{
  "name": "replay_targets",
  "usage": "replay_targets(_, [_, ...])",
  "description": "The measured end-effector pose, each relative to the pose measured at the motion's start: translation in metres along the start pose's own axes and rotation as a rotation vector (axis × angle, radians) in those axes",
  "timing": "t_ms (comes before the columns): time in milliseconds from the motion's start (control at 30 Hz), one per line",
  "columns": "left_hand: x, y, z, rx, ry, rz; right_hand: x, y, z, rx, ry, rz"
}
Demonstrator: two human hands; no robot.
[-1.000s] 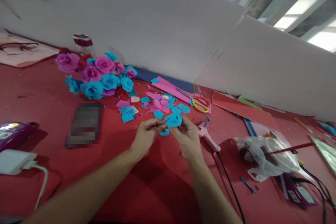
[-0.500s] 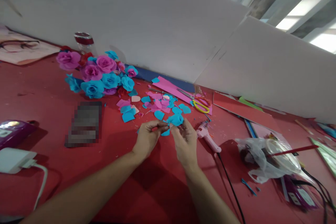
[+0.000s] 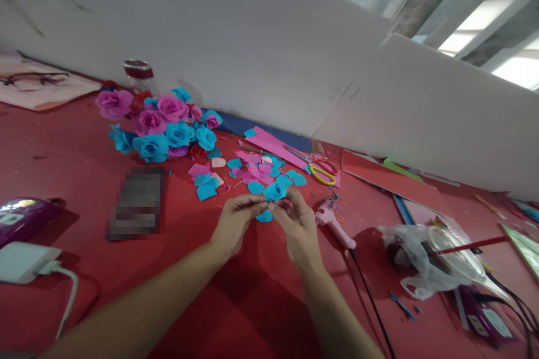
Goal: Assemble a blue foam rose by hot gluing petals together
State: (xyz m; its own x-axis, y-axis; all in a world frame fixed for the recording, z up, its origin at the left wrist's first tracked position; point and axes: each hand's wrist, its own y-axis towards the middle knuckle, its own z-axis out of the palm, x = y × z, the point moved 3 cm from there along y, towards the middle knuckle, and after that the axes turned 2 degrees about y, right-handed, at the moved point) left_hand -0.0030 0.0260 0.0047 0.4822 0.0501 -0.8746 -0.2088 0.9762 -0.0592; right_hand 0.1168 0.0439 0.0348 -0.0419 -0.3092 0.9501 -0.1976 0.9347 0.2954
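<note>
Between my two hands is a small blue paper flower, its rolled centre facing up toward me. My left hand pinches it at the left edge with thumb and fingertips. Around its underside and right edge, the fingers of my right hand are closed; its base is hidden behind the thumbs. A loose blue paper petal lies on the red table just below the flower. Beyond my hands spreads a pile of pink and blue petals. Scissors with red and yellow handles rest behind it on a pink paper strip.
A pink glue gun with a black cord lies right of my hands. Finished paper flowers and a jar stand back left, near a dark blurred-out phone-like slab. A plastic bag and purple power strip sit right.
The blue flower has been tilted and turned in my fingers, so its rolled centre now shows. Both hands stay in about the same place. The view has shifted slightly.
</note>
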Motion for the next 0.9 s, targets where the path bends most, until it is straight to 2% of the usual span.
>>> replay_targets(233, [0.002,0.003,-0.005,0.037,0.109,0.081,-0.008,0.002,0.001,0.026,0.078,0.019])
replay_targets(500, [-0.028,0.007,-0.008,0.068,0.241,0.208,-0.011,0.003,0.000,0.005,0.196,0.070])
replay_targets(667, [-0.029,0.007,-0.008,0.118,0.220,0.171,-0.015,0.001,0.004,0.061,0.202,0.107])
replay_targets(900, [-0.032,0.006,-0.007,0.117,0.182,0.177,-0.013,0.001,0.005,0.063,0.178,0.117])
